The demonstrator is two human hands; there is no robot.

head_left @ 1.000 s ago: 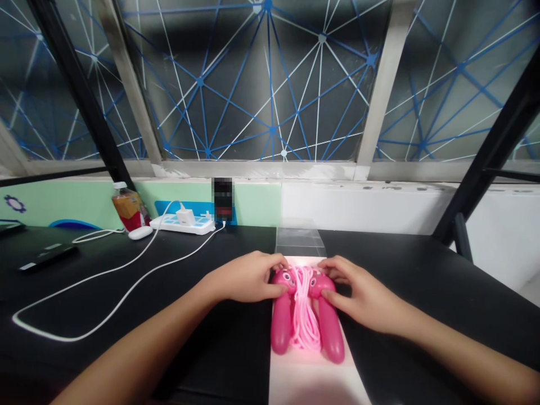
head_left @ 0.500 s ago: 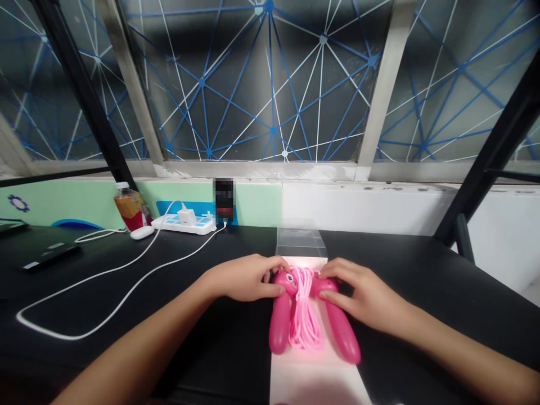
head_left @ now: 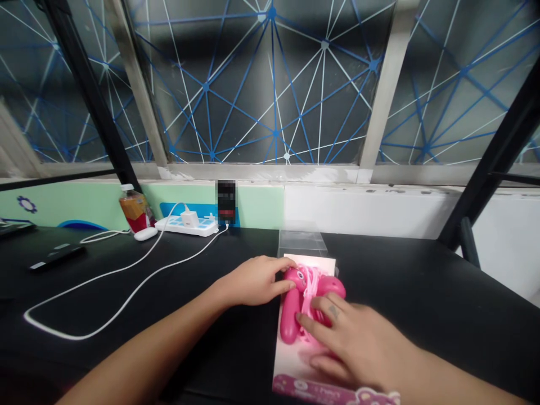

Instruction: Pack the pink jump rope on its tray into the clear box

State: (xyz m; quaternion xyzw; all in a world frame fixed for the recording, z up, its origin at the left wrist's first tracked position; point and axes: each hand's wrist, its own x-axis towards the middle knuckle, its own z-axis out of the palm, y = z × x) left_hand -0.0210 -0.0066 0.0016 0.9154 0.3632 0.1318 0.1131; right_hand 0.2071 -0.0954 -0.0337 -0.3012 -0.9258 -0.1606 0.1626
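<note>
A pink jump rope [head_left: 311,287] lies bundled on a white backing card [head_left: 282,355], with a handle on each side of the coil. My left hand [head_left: 264,281] pinches the round, eyed top of the left handle [head_left: 289,322] between thumb and fingers. Over the lower part of the coil lies my right hand [head_left: 354,337], palm down, its fingers apart and touching the rope. It covers most of the right handle [head_left: 331,285], whose round top still shows. A purple printed strip [head_left: 312,389] forms the card's near end.
A clear plastic box [head_left: 301,241] lies behind the card on the black table [head_left: 400,270]. To the left are a looping white cable [head_left: 139,292], a power strip [head_left: 202,226], a drink bottle [head_left: 134,208], a white oval case [head_left: 145,234] and a black flat device [head_left: 57,256].
My right hand has left the top of the right handle and moved down over the coil. The card has shifted slightly right, and its purple near end now shows. My left hand keeps its grip.
</note>
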